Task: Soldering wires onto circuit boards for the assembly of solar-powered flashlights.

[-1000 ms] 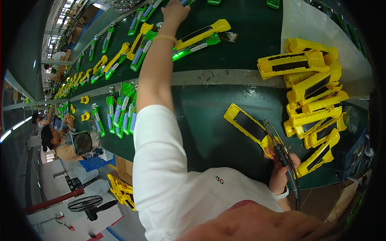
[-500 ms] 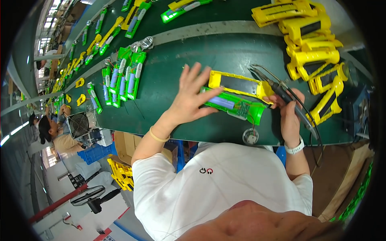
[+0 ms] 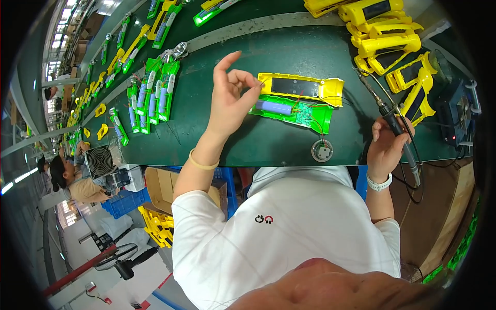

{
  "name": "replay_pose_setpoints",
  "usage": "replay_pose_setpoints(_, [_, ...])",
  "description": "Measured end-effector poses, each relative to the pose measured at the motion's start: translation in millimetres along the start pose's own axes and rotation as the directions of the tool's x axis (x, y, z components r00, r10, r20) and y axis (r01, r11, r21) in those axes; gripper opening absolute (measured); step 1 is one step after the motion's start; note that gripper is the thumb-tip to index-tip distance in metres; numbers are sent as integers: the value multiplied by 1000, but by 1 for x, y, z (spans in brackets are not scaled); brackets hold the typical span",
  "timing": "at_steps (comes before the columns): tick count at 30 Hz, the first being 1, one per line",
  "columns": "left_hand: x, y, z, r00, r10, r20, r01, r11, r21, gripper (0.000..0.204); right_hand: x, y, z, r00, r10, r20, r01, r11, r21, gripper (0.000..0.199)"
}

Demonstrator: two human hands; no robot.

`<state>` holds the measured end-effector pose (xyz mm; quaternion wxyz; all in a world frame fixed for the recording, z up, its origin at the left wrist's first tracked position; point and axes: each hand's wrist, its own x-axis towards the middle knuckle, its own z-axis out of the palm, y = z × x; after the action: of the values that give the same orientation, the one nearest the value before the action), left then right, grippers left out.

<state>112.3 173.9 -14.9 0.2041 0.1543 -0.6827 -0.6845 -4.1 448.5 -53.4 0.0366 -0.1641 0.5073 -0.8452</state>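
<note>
My left hand [image 3: 232, 98] is raised at the left end of a yellow plastic shell [image 3: 330, 92], thumb and forefinger pinched together. What lies in the pinch, perhaps a thin wire, is too small to make out. The yellow shell carries a dark rectangular panel [image 3: 294, 87]. Close along its near side lies a green shell [image 3: 321, 125] with a blue cylindrical battery [image 3: 274, 107] and a small green circuit board [image 3: 305, 110]. Wires run from it to a round lamp piece [image 3: 322, 151]. At the right, my right hand [image 3: 386, 142] grips a soldering iron [image 3: 391, 120], its tip pointing far left.
Yellow shells [image 3: 387, 46] are piled at the back right. A dark box with a small red light [image 3: 454, 116] stands near the right edge. Green battery assemblies [image 3: 155, 98] lie at the left. Beyond a grey rail [image 3: 248, 32] are more parts. A co-worker [image 3: 75, 175] sits far left.
My right hand has drawn the soldering iron right, away from the shells. My left hand has lifted off the green shell, going from spread fingers to a pinch.
</note>
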Motion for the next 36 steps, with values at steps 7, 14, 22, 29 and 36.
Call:
replay_pose_setpoints(7, [-17, 9, 40, 966, 54, 253, -202, 767, 609, 73, -7, 1, 4, 995, 59, 83, -63, 997, 52, 41])
replay_pose_setpoints(14, [-13, -7, 42, 887, 271, 373, -448, 701, 556, 7, -12, -9, 13, 973, 229, 31, -224, 969, -108, 30])
replay_pose_setpoints(22, [-14, 6, 43, 945, 58, 322, -264, 714, 648, 11, -11, -2, 17, 964, 226, 142, -188, 953, -237, 27])
replay_pose_setpoints(29, [-4, 16, 46, 927, 29, 374, -295, 672, 679, 11, -13, 0, 17, 942, 245, 229, -162, 930, -330, 27])
replay_pose_setpoints(36, [0, 19, 44, 913, -20, 408, -287, 679, 676, 10, -13, 3, 21, 929, 301, 215, -236, 929, -284, 27])
